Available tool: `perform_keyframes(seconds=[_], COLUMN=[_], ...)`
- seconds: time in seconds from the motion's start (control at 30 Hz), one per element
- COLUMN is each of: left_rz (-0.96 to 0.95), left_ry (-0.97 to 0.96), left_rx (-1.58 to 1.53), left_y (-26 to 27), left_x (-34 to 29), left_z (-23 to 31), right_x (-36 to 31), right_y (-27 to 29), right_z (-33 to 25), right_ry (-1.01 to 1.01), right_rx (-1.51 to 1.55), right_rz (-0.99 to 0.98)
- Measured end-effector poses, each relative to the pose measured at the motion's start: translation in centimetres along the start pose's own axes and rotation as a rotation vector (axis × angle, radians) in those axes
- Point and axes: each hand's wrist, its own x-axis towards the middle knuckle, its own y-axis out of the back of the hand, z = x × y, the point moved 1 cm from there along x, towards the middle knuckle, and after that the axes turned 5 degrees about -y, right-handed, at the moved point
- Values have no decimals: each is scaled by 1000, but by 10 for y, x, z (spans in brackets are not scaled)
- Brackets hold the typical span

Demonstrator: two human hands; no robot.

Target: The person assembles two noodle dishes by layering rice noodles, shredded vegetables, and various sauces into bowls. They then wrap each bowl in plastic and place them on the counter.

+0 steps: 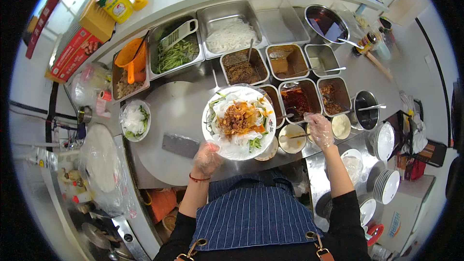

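My left hand (208, 158), in a clear plastic glove, grips the lower left rim of a white plate (210, 141). On the plate lie white noodles (237, 138), green cucumber shreds (254, 142) and a brown minced topping (235, 120) with orange sauce. My gloved right hand (320, 129) is closed around the handle end of a spoon (300, 136) over a small bowl of pale seasoning (291, 146). Its fingertips lie beside the tray of red chili oil (296, 97). A second plate of noodles (135, 121) sits at the left.
A cleaver (180, 145) lies on the round board (159, 101). Behind are trays of cucumber shreds (176, 57) and white noodles (232, 36), an orange strainer (126, 54) and a pot of dark liquid (326, 24). Stacked plates (386, 186) stand at the right.
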Motion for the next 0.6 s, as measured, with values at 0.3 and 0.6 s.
perform_keyframes(seconds=[0.3, 0.6], left_rz=[108, 77], left_ry=[111, 130], left_rx=[5, 67], left_y=[-2, 8], left_x=[14, 15], left_z=[-14, -19], right_x=[-5, 3], right_y=[7, 35], right_z=[43, 16], right_ry=[-718, -637], right_rx=[681, 627], right_rz=[263, 315])
